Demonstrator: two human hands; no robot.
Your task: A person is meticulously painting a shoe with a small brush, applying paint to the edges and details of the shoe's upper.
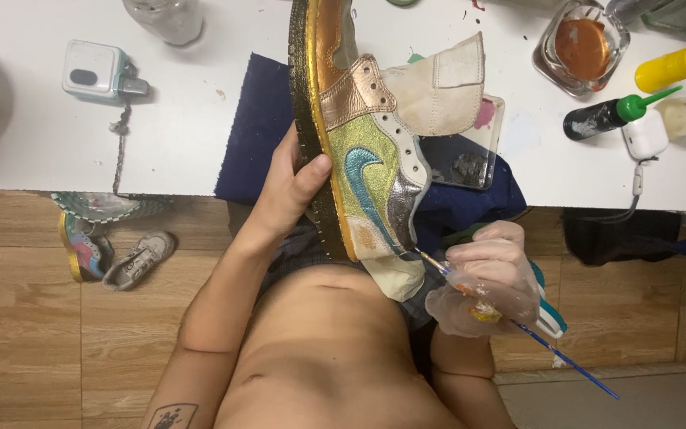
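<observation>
- While the left hand [291, 187] gripped the sole, thumb clamped over its edge, the sneaker [359, 135] stood on its side between lap and tabletop [184, 119], heel panel turned toward the brush.
- The gloved right hand [482, 278] pinched a thin paintbrush [518, 322], its tip touching the heel.
- Paint bottles [609, 115], a jar [581, 48] and a smeared palette [462, 163] lay near (nothing blocked the brush).

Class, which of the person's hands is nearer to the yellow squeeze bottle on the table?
Right. The gloved right hand, holding a paintbrush, lies below the yellow squeeze bottle; the left hand grips the sneaker farther left.
</observation>
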